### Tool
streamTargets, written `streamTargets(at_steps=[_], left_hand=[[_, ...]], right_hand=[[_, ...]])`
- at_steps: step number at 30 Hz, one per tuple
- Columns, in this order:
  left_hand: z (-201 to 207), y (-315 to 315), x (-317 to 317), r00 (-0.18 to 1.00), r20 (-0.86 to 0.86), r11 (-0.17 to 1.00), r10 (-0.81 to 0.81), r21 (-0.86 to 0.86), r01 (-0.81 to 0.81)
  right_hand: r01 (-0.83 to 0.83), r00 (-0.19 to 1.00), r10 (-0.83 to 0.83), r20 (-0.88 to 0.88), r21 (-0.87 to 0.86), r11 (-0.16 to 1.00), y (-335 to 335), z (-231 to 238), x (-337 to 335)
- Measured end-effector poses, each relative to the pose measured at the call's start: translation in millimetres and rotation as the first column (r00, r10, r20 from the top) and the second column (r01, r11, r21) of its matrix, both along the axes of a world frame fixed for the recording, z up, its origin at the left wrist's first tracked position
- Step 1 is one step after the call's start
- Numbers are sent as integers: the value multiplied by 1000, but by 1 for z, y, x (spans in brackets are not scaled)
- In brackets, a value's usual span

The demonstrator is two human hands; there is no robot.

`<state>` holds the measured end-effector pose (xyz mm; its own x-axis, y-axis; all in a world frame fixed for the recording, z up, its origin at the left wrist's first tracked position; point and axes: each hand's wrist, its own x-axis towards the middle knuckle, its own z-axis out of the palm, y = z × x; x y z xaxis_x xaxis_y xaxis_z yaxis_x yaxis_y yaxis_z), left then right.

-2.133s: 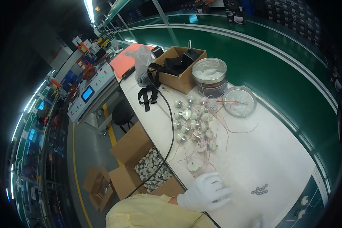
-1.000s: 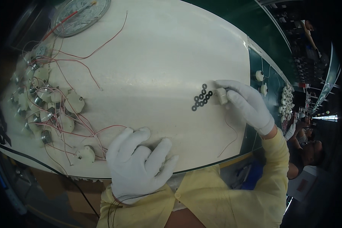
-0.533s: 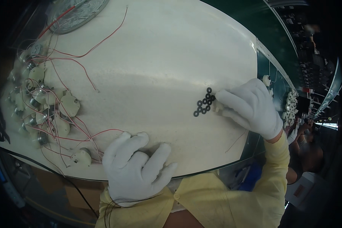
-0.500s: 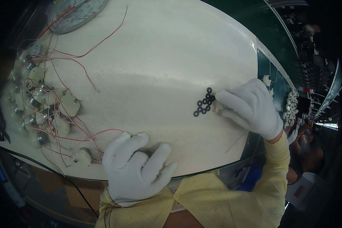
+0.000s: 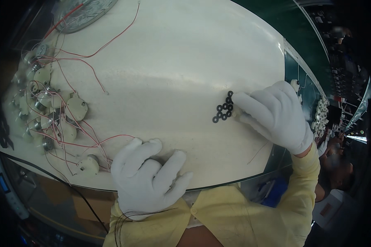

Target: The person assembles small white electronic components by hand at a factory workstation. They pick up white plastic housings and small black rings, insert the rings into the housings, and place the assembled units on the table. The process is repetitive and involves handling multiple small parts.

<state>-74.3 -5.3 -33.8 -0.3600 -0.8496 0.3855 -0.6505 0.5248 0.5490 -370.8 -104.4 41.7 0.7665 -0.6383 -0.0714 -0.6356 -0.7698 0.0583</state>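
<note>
A small cluster of black rings (image 5: 224, 111) lies flat on the white tabletop (image 5: 165, 53). My right hand (image 5: 276, 113), in a white glove, is beside the rings, with thumb and forefinger pinched at the cluster's right edge. Between these fingertips shows a bit of a small pale part (image 5: 235, 112), mostly hidden by the glove. My left hand (image 5: 150, 179), gloved too, rests near the table's front edge with its fingers loosely bent and apart. A red wire (image 5: 111, 138) runs up to its fingertips; I see nothing gripped there.
Several round cream discs with metal motors (image 5: 76, 108) and tangled red and white wires are heaped at the left. A clear round dish (image 5: 88, 18) stands at the far left. Many small white parts (image 5: 320, 117) lie beyond the table's right edge. A black cable (image 5: 37, 164) crosses the near left corner.
The view has shifted slightly. My right fingertips remain pinched beside the black rings, which have shifted a little against each other. The left hand stays in place.
</note>
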Motion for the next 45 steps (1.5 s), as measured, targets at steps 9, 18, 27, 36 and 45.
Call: streamTargets(at_steps=[9, 18, 27, 36, 45], left_hand=[[4, 4, 2, 999, 49, 998, 1, 60, -4], [3, 4, 2, 998, 65, 999, -19, 41, 16], [2, 5, 3, 994, 107, 1000, -23, -2, 24], [5, 11, 2, 997, 80, 999, 18, -40, -15], [5, 13, 1, 997, 72, 992, 38, -121, -29]], right_hand=[[29, 957, -10, -288, 62, 998, 18, 24, 1], [390, 832, -446, 330, 224, 893, 38, -31, -35], [697, 710, -675, 201, -60, 715, 86, -16, -69], [466, 883, -430, 190, -245, 850, 71, -14, -27], [407, 909, -338, 243, -344, 846, 81, -26, -49]])
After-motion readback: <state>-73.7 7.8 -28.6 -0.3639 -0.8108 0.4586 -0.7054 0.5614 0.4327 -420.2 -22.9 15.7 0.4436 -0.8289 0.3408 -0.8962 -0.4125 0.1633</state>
